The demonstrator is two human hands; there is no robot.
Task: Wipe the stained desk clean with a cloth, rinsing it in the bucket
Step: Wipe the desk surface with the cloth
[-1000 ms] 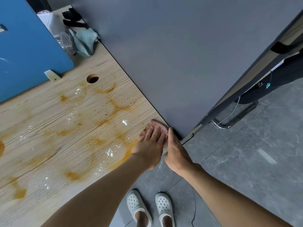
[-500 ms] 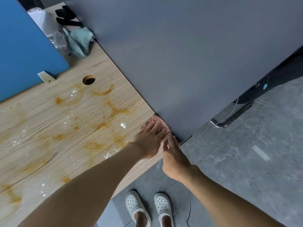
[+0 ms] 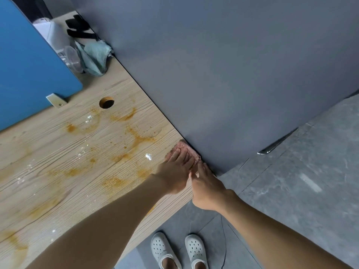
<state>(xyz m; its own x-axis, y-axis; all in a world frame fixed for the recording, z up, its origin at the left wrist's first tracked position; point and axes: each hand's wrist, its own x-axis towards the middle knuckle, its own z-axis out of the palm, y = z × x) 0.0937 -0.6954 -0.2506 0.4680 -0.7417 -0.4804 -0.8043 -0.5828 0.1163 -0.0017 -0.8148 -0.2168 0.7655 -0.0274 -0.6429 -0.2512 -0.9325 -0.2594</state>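
The wooden desk (image 3: pixel 58 171) carries orange-brown stains (image 3: pixel 139 140) and small wet glints across its top. A pink cloth (image 3: pixel 184 148) lies at the desk's right corner against the grey partition (image 3: pixel 233 74). My left hand (image 3: pixel 174 171) presses flat on the cloth, fingers spread over it. Right beside it my right hand (image 3: pixel 206 187) rests at the desk's edge, its fingertips reaching to the cloth's near corner. No bucket is in view.
A blue panel (image 3: pixel 29 65) stands at the desk's far left. A teal cloth (image 3: pixel 95 57), a clear plastic cup (image 3: pixel 71 59) and a black strap (image 3: pixel 79 30) sit at the far corner. A cable hole (image 3: pixel 106 102) pierces the top. White clogs (image 3: pixel 180 251) stand on grey floor tiles.
Both hands and the pink cloth have slid a little further along the partition into the corner. My right hand has closed in against my left.
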